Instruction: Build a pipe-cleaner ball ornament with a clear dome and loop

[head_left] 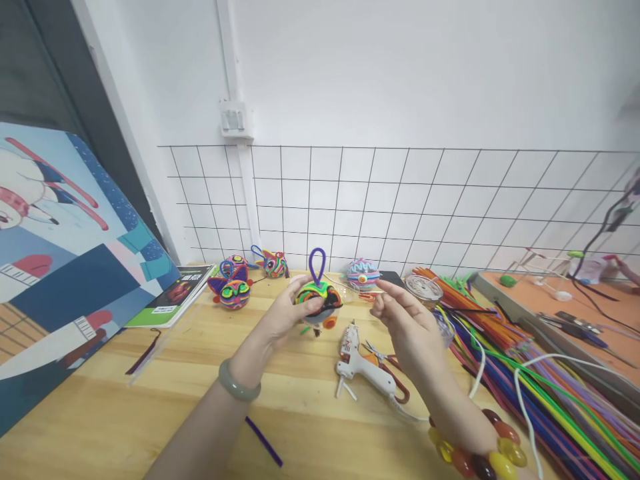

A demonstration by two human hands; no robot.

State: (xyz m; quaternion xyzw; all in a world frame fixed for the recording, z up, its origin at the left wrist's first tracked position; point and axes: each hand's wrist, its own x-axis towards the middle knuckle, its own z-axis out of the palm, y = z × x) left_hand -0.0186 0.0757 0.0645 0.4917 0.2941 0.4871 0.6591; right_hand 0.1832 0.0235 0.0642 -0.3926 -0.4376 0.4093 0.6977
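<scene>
My left hand (285,313) is wrapped around a colourful pipe-cleaner ball ornament (320,297), its purple loop (317,267) pointing up. Green, orange and black strands cover its upper part, and a greyish surface shows lower down with an orange piece on it. My right hand (410,327) is raised to the right of the ornament, apart from it. Its fingertips are pinched together, and whatever they hold, if anything, is too small to name. Below, between the hands, a white glue gun (363,367) lies beside orange-handled scissors (387,360).
Finished pipe-cleaner ornaments (235,293) and a striped ball (363,275) stand toward the wall. Bundles of coloured pipe cleaners (540,393) fill the right side, crossed by a white cord (520,400). A purple piece (264,441) lies in front. Magazines (173,293) and a picture board (75,267) are left.
</scene>
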